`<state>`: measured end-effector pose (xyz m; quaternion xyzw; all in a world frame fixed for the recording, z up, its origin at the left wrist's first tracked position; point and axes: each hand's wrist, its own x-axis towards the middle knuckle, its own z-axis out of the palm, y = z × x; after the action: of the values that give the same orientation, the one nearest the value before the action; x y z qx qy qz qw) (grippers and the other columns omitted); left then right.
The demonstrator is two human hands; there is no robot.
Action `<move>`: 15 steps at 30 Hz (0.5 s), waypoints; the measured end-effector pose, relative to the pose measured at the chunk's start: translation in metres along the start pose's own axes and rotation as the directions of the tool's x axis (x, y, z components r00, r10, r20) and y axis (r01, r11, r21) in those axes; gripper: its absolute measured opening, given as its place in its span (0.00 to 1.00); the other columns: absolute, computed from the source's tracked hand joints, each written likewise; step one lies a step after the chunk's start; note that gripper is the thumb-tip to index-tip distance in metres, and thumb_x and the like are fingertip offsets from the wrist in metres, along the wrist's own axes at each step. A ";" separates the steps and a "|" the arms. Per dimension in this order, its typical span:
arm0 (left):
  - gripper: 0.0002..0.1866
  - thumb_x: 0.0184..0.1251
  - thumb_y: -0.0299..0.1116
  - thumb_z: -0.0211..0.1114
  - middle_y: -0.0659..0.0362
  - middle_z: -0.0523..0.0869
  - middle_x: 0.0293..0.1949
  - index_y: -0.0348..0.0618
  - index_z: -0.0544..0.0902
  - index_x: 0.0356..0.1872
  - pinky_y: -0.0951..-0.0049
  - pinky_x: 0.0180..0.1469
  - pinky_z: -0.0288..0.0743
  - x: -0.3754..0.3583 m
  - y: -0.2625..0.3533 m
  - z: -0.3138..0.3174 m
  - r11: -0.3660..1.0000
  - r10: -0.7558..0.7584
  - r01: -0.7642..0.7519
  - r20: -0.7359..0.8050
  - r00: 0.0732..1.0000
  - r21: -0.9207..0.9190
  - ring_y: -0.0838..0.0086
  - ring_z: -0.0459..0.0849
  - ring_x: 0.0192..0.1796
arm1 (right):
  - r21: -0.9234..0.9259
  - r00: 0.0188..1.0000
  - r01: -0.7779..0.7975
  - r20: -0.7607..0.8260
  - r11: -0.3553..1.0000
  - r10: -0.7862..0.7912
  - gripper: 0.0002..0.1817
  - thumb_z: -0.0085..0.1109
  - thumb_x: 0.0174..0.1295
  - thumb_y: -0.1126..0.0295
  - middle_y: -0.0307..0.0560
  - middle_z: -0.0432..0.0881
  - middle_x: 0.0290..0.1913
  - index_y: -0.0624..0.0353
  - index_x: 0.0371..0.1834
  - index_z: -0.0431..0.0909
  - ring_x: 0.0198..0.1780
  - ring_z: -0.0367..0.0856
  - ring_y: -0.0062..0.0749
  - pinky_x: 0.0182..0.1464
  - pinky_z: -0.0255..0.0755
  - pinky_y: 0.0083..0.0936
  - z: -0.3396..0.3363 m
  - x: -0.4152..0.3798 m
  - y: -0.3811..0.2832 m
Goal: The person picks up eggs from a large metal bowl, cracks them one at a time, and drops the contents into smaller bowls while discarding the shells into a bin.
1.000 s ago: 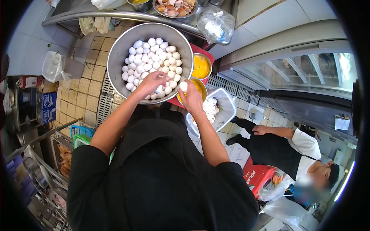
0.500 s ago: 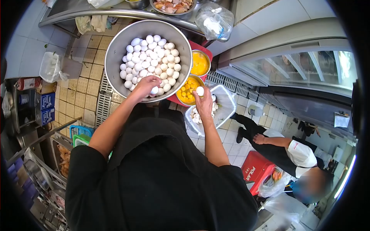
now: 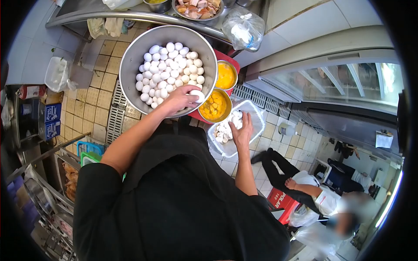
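Holding one white egg (image 3: 197,96) in bent fingers, the left hand (image 3: 180,100) is at the near right edge of the big pot (image 3: 130,65). The egg pokes out past the fingertips on the side toward the right hand (image 3: 244,130). Its long way looks to run side to side, but it is too small to be sure. I can't tell if the egg touches the pot's rim. Just to the right of the egg is a round bowl (image 3: 231,104) of yellow yolks (image 3: 213,106), so the bowl lies between the two hands. The left hand is the nearer one to the egg. The right hand is spread wide, with thumb and fingers well apart and nothing in its grip, over a clear tub (image 3: 257,126) with broken shells (image 3: 223,131) in it. Lots more eggs (image 3: 167,69) fill the bottom of the pot. A second bowl (image 3: 236,69) of yellow egg is just past the first. Farther off, cut meat (image 3: 199,8) and a tied plastic bag (image 3: 244,28) are up by the counter (image 3: 130,16), and another person (image 3: 311,191) is off to the right.
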<state>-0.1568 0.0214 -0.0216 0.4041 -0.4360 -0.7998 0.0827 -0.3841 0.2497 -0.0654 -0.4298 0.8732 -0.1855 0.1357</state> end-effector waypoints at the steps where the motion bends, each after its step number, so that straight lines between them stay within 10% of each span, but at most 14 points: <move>1: 0.21 0.71 0.26 0.65 0.55 0.84 0.47 0.37 0.77 0.64 0.74 0.50 0.84 0.001 0.006 0.010 0.998 -0.005 0.004 0.014 1.000 0.063 0.72 0.87 0.48 | 0.103 0.999 0.042 -0.003 0.994 -0.041 0.42 0.76 0.55 0.61 0.64 0.69 0.72 0.61 0.73 0.68 0.73 0.67 0.57 0.75 0.61 0.45 -0.005 0.007 -0.014; 5: 0.17 0.72 0.36 0.70 0.58 0.88 0.41 0.36 0.81 0.54 0.77 0.39 0.80 0.016 0.006 0.034 0.951 0.093 -0.116 0.095 0.991 0.286 0.77 0.86 0.38 | 0.741 0.943 -0.014 0.234 0.672 -0.238 0.35 0.72 0.61 0.70 0.58 0.77 0.62 0.64 0.71 0.69 0.57 0.83 0.46 0.61 0.77 0.34 -0.029 0.021 -0.108; 12: 0.25 0.69 0.53 0.70 0.57 0.88 0.36 0.38 0.83 0.46 0.77 0.35 0.78 0.016 0.009 0.000 0.974 0.106 -0.071 -0.157 0.982 0.213 0.77 0.86 0.36 | 0.389 0.917 0.391 -0.086 0.834 -0.390 0.25 0.66 0.66 0.65 0.62 0.81 0.51 0.63 0.62 0.72 0.52 0.82 0.59 0.52 0.77 0.43 0.016 0.044 -0.125; 15: 0.28 0.68 0.56 0.69 0.56 0.88 0.37 0.37 0.84 0.48 0.76 0.35 0.78 0.016 -0.012 -0.046 0.971 0.055 0.024 -0.320 0.946 0.240 0.77 0.86 0.36 | 0.349 0.951 0.287 0.010 0.892 -0.310 0.25 0.67 0.66 0.63 0.62 0.81 0.51 0.63 0.61 0.73 0.52 0.82 0.59 0.52 0.77 0.43 0.039 0.047 -0.116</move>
<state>-0.1317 -0.0084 -0.0532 0.5338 -0.5133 -0.6630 0.1100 -0.3158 0.1389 -0.0526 -0.5344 0.7461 -0.3392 0.2067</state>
